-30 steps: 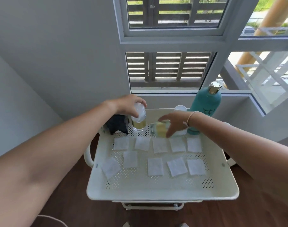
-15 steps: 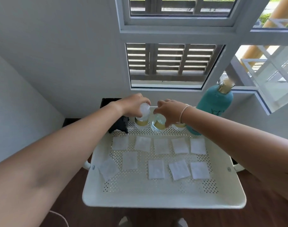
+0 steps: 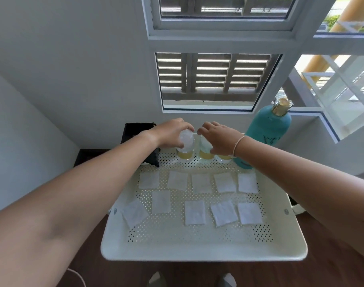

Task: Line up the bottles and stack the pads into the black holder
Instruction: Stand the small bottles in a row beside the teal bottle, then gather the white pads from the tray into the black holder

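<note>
A white perforated tray [image 3: 204, 250] held ten white pads [image 3: 194, 212]: five in a back row and five in a looser front row, the leftmost of these [image 3: 134, 212] tilted and lying against the tray's left wall. None lay in the black holder [image 3: 138, 131], which stood at the tray's back left corner, partly hidden by the left forearm.

Along the back edge stood four bottles. Three were small clear ones with yellowish liquid, close together in a row: the left one [image 3: 185, 148], the middle one [image 3: 205, 151] and a third [image 3: 224, 157], mostly hidden under the right hand. The fourth was a tall teal bottle [image 3: 267, 131] with a gold cap, just right of them.

The left hand [image 3: 173, 132] was closed around the top of the left small bottle, fingers wrapped over its cap. The right hand [image 3: 220, 138] curled over the middle bottle, its thumb at the side; whether it actually gripped could not be told.
</note>
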